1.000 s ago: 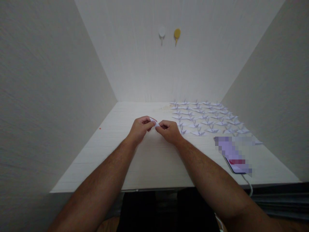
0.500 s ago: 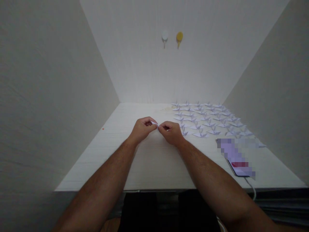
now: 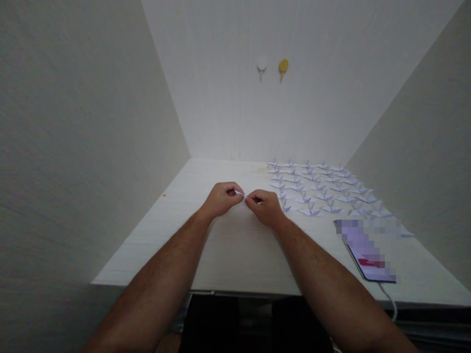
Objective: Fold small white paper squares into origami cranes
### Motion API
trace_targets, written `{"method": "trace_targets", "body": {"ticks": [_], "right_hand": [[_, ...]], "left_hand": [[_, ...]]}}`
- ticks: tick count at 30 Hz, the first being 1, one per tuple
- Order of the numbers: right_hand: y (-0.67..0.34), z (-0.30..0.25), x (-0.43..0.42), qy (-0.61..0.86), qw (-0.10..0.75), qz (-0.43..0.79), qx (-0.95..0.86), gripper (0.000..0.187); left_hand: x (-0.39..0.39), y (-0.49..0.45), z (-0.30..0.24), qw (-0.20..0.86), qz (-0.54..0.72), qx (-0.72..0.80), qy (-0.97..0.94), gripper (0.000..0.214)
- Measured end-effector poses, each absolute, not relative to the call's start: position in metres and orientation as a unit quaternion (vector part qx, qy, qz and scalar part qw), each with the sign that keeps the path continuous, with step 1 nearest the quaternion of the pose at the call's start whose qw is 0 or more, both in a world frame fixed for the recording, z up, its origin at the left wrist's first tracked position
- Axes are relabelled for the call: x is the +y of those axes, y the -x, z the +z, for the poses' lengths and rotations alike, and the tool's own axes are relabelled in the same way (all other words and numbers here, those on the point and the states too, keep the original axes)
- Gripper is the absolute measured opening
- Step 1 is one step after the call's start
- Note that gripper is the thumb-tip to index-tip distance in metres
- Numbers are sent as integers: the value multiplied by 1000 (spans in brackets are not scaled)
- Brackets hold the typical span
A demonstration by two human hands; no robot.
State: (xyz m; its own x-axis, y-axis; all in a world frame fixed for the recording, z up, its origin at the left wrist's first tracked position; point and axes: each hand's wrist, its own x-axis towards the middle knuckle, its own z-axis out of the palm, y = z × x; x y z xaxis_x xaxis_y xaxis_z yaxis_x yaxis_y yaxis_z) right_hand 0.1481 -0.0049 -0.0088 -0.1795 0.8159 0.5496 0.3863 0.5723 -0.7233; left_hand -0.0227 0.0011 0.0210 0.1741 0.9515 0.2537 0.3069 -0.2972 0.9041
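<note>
Near the front right edge of the tabletop [image 3: 235, 252] lies a phone [image 3: 371, 257], its cable [image 3: 389, 300] going over the edge; the screen is blurred and no writing can be read. Further in, about the middle, the left hand [image 3: 221, 198] and the right hand [image 3: 265, 208] meet, each pinched shut on a small folded paper [image 3: 241, 194]. It sits between them, equally near to both, its long axis running left to right. Toward the far right corner stand rows of paper cranes [image 3: 316, 189]; on the wall behind, two hooks [image 3: 273, 65].

the left hand [image 3: 221, 198] and right hand [image 3: 265, 207] meet knuckles up, fingers curled in, fingertips pinched close together.
</note>
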Motion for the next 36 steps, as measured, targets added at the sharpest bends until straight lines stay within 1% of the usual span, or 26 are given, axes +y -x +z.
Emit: {"method": "trace_targets", "body": {"ticks": [8,12,16,23,30,36], "right_hand": [[-147,-5,-8,415,492,230,-730,17],[-146,-5,-8,415,494,249,-723,19],[-145,-7,-8,423,488,253,-720,21],[-145,-6,-8,436,529,275,-674,15],[-145,-5,-9,451,516,258,-681,14],[-143,-3,-10,455,510,259,-683,15]], "left_hand": [[6,21,11,434,490,433,-620,10],[7,22,10,454,486,430,-611,8],[6,23,12,443,478,432,-623,9],[5,21,13,429,470,435,-636,16],[6,21,9,410,470,429,-654,17],[5,22,10,424,467,417,-655,18]]}}
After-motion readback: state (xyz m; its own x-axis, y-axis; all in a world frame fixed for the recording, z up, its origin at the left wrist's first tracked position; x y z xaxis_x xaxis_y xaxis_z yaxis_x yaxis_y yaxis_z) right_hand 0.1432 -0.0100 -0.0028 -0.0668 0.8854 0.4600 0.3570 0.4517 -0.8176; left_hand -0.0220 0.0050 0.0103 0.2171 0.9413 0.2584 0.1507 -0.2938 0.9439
